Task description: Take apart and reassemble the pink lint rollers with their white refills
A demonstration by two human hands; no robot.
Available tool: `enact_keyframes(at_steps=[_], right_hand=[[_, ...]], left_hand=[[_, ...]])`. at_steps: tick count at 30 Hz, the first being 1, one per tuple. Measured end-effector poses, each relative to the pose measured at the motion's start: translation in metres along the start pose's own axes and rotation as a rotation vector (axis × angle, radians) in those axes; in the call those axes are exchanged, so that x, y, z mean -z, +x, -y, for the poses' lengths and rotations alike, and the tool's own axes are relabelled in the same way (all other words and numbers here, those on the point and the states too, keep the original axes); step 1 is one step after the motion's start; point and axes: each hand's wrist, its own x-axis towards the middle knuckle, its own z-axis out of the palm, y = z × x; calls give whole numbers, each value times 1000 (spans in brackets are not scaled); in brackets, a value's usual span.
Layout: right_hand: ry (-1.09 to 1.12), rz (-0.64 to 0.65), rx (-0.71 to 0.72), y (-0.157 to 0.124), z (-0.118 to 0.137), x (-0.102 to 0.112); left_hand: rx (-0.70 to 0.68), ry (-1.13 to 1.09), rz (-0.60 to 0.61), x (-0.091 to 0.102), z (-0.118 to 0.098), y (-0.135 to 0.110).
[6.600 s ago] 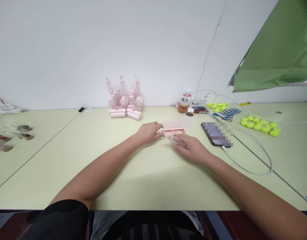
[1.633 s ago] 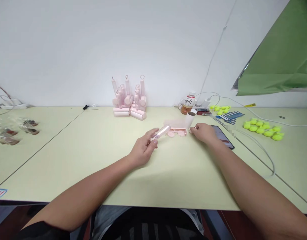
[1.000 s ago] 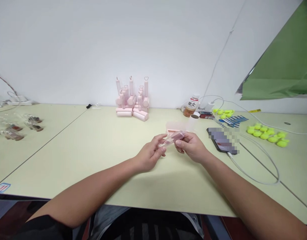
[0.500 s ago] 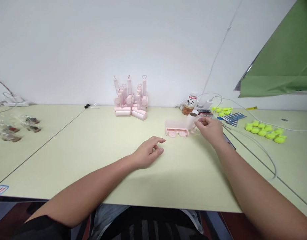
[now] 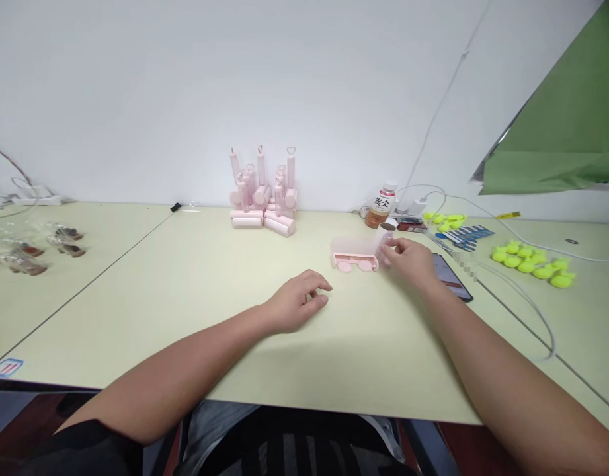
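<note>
Wall [image 5: 135, 99]: white
Table [image 5: 354, 357]: pale green
Bottle [image 5: 382, 206]: amber contents
Pink case [image 5: 354, 257]: open, on table, beside white roll [image 5: 382, 239]
Left hand [image 5: 297, 302]: empty, fingers loosely curled
Right hand [image 5: 408, 259]: fingers narrowed at roll, grip unclear

Right-hand grip [image 5: 410, 261] up close at the white roll [image 5: 382, 239], beside the open pink case [image 5: 354, 255]! Left-hand grip [image 5: 294, 304], loosely curled.

Clear tube [image 5: 387, 262] moved from left fingers [image 5: 317, 305] to beside roll [image 5: 382, 238].
</note>
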Motion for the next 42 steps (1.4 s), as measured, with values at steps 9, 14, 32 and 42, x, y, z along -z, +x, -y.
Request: enact_keyframes(at_steps=[9,14,32,42], right_hand=[[-66,16,9,0,-1,6],[-63,33,-12,3,-11,10],[313,255,-26,4,-15,-11],[235,271,21,0,-6,-9]], left_hand=[[15,15,-1,1,-1,-1],[13,25,-5,1,-1,0],[46,31,23,1,1,0],[117,44,-10,4,-2,4]])
